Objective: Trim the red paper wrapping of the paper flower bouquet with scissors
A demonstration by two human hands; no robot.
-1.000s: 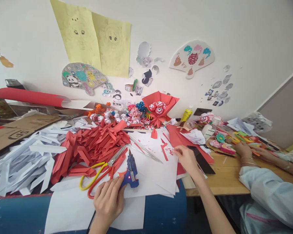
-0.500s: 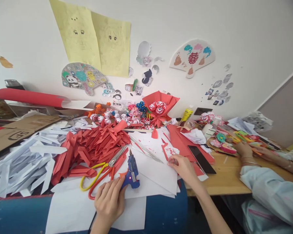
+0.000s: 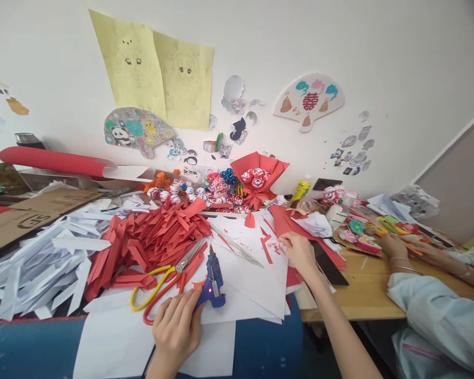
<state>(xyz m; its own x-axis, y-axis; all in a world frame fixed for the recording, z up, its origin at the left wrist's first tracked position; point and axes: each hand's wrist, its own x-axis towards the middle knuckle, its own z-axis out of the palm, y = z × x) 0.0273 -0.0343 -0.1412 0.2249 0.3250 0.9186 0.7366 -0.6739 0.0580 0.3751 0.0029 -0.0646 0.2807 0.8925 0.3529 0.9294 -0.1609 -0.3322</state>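
My left hand (image 3: 177,323) is wrapped around the handle end of a blue hot glue gun (image 3: 214,276). Its nozzle points away from me, over white paper sheets (image 3: 247,292), and a small red light shows on its side. To its left lie scissors (image 3: 177,268) with one yellow and one red handle. My right hand (image 3: 300,253) is over the right side of the sheets, fingers pinched together; what is between them, if anything, I cannot make out. Red paper scraps (image 3: 266,248) lie beside its fingertips, and a dark phone (image 3: 327,263) is partly behind the hand.
Folded red paper strips (image 3: 154,231) and white paper strips (image 3: 59,252) are heaped at the left. Thin clear sticks (image 3: 237,243) lie on the sheets. A red-wrapped bouquet (image 3: 256,179) stands against the wall. At the right, another person's hands (image 3: 395,246) reach among colourful items.
My right hand has moved up and slightly right, away from the lower edge of the red scraps toward the phone's upper end. My left hand and the glue gun stay in place.
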